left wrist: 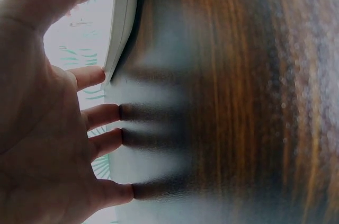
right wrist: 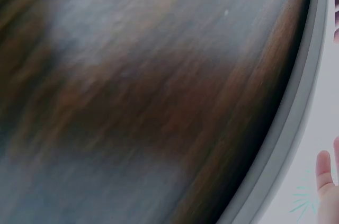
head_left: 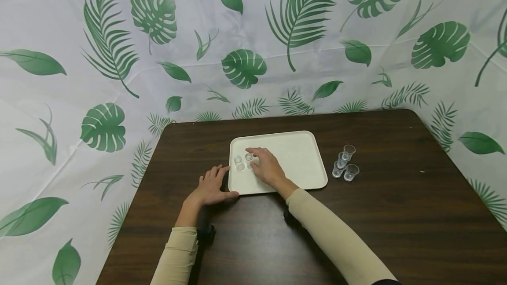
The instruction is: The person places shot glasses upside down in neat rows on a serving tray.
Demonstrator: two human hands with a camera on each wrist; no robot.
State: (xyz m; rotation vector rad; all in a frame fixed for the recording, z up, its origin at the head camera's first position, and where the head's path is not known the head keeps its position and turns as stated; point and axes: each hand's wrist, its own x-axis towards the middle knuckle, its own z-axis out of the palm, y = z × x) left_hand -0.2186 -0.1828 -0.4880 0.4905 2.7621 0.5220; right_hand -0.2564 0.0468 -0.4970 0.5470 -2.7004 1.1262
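Observation:
On the cream-white tray (head_left: 295, 153) two small clear shot glasses stand side by side near its left end. My right hand (head_left: 270, 168) reaches over the tray, thumb and index finger spread about the inner shot glass (head_left: 249, 157); whether they touch it cannot be made out. Just left of that is the other shot glass (head_left: 238, 160). My left hand (head_left: 211, 187) rests at the tray's near left corner, fingers spread, with thumb and index finger against the rim. In the left wrist view the left hand's fingertips (left wrist: 125, 191) meet the tabletop.
Several more clear shot glasses (head_left: 351, 172) stand close together on the dark wooden table (head_left: 396, 206), right of the tray. A white cloth (head_left: 194, 8) printed with green leaves hangs behind and beside the table.

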